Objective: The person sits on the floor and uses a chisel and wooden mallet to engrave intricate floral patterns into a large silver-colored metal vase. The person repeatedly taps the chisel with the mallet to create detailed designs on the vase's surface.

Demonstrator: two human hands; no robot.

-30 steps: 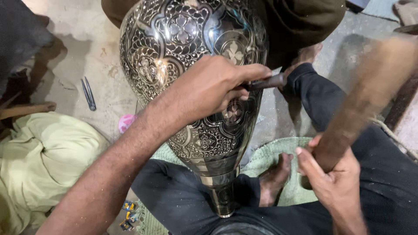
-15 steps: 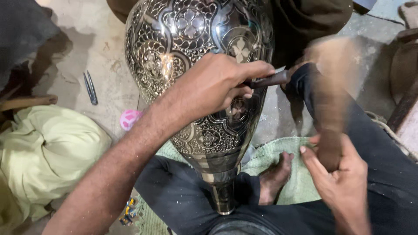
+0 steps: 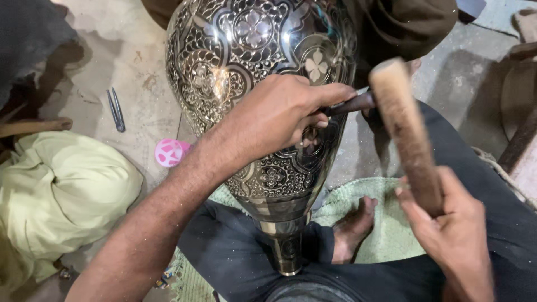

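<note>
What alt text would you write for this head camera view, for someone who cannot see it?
A seated person's left hand holds a thin dark chisel against a large engraved metal vase resting across the lap, while the right hand grips a wooden stick at the chisel's end. A pink ball and tweezers lie on the floor.

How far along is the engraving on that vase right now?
Done: dense floral engraving covers the visible side of the metal vase down to its neck. In hand: the left hand holds a chisel to the vase wall, and the right hand holds a wooden mallet by the chisel's end. Left: the far side is hidden, so I cannot tell how much remains.
</note>
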